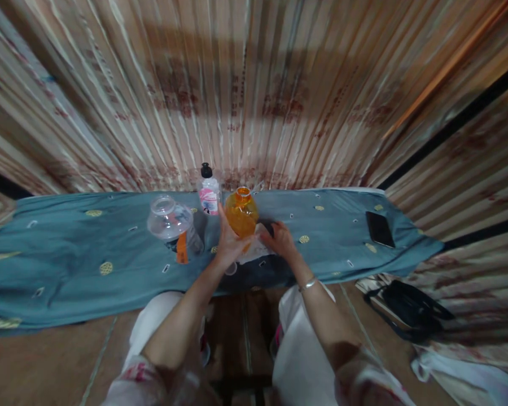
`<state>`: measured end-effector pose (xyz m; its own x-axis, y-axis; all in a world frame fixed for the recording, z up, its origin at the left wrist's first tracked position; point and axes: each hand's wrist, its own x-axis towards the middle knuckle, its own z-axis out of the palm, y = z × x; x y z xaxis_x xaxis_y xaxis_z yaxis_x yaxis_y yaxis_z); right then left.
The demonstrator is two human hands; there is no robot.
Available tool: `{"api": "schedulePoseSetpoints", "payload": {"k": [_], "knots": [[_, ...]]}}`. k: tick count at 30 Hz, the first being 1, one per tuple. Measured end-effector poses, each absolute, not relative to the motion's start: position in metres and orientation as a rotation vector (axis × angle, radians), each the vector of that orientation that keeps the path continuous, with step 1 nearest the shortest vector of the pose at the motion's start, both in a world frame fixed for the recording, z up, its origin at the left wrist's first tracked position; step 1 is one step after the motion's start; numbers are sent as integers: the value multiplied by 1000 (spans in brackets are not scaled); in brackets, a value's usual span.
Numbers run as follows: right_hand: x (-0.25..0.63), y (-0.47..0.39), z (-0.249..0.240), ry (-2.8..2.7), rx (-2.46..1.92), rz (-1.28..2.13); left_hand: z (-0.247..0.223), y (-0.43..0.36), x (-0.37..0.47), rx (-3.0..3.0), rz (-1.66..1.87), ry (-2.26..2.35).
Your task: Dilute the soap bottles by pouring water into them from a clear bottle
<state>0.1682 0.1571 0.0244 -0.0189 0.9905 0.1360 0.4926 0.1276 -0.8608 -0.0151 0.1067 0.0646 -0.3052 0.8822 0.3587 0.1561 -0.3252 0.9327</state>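
Note:
An orange see-through bottle [241, 213] with an open neck stands on the blue-green cloth, its left side against my left hand [231, 239], whose fingers wrap round its lower part. My right hand [280, 239] is on the right of the bottle, fingers bent and pinching a thin whitish sheet [256, 248] that lies by the bottle's base. Just behind my left hand stands a clear bottle [209, 194] with a pink label and black cap. A large clear plastic bottle [169, 223] with an orange and black label is further left.
A black phone [380, 229] lies at the right end of the cloth-covered table [68, 242]. A small clear ring or lid [231, 269] is near the front edge. Patterned curtains hang behind. A dark bag [408, 310] sits at the lower right.

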Motion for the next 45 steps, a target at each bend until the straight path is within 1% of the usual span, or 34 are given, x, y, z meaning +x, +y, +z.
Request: {"api": "schedulePoseSetpoints", "payload": {"k": [5,9,16,21,27,33,35,37,39,41,43,45], "knots": [[160,148,13,-1718,-1505,778,60,105,-21,1361,1659,1382],[155,146,18,-1709,-1537,839,59,106,-26,1318,1674,1337],[155,146,33,-1582,-1533,1021,61,104,-30,1313,1670,1328],[156,140,44,-1339,-1417,1202,66,101,-32,1302,1654,1343],[164,128,78,-997,-1202,1370,69,98,-32,1289,1659,1302],[160,121,139,-837,-961,1322,67,98,-24,1284,1622,1306],[148,112,157,-929,-857,1293,67,98,-21,1286,1608,1274],[133,103,170,-1148,-815,1227,69,97,-19,1289,1608,1201],[118,97,175,-1362,-824,1109,72,96,-19,1283,1618,1096],[108,101,176,-1423,-828,1073,75,95,-19,1279,1625,1032],[103,114,177,-1434,-812,1138,76,95,-20,1286,1626,1032],[100,134,183,-1428,-761,1304,77,95,-20,1291,1619,1052]]}}
